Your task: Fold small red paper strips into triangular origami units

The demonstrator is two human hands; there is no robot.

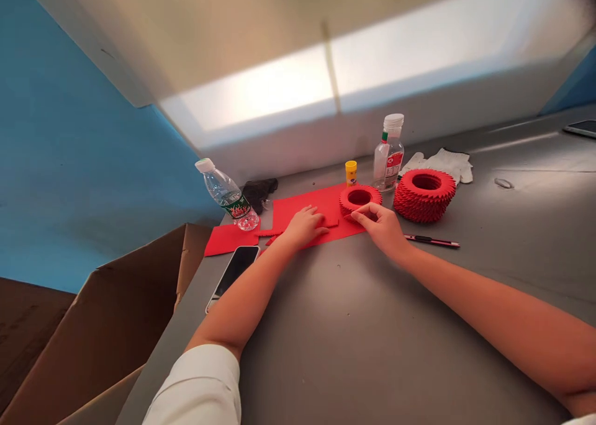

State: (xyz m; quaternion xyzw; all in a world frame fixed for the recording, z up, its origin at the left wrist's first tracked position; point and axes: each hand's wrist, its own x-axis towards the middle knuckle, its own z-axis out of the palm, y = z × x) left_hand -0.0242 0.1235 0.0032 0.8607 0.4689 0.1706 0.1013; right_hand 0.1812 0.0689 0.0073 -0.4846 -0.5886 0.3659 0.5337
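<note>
My left hand (303, 228) lies flat with its fingers spread on a red paper sheet (291, 206). A narrow red strip (330, 223) extends past its fingertips. Thumb and forefinger of my right hand (382, 229) are pinched together at the front edge of a small red ring (347, 200) of spiky folded paper. The ring stands on the sheet. To its right is a larger, taller red folded-paper ring (421, 209), untouched. A yellow glue stick (351, 174) stands behind the small ring.
A clear bottle (230, 196) stands on the left by red paper (226, 240) and a phone (235, 270). Behind are another bottle (388, 158), white gloves (444, 162) and black plastic (258, 193). A pen-like tool (432, 241) lies right. An open cardboard box (125, 307) adjoins the table.
</note>
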